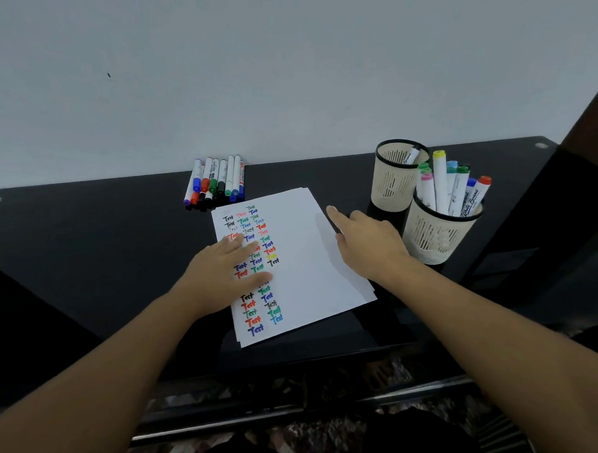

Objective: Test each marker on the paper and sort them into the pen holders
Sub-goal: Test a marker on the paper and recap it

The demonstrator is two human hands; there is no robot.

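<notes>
Looks like a good chunk of this job is already done. The paper is lying mid-worktop and it's carrying three columns of "Test" scribbles in black, red, green and blue. The near pen holder on the right is sitting packed with markers, while the far pen holder is holding just one that I can make out. A bunch of untested markers is still waiting at the far edge, left of the sheet. Neither hand is holding a marker: the left hand is pressing flat on the writing, fingers straight, and the right hand is hovering or resting over the sheet's right side with its index finger pointing, hard to tell which.
</notes>
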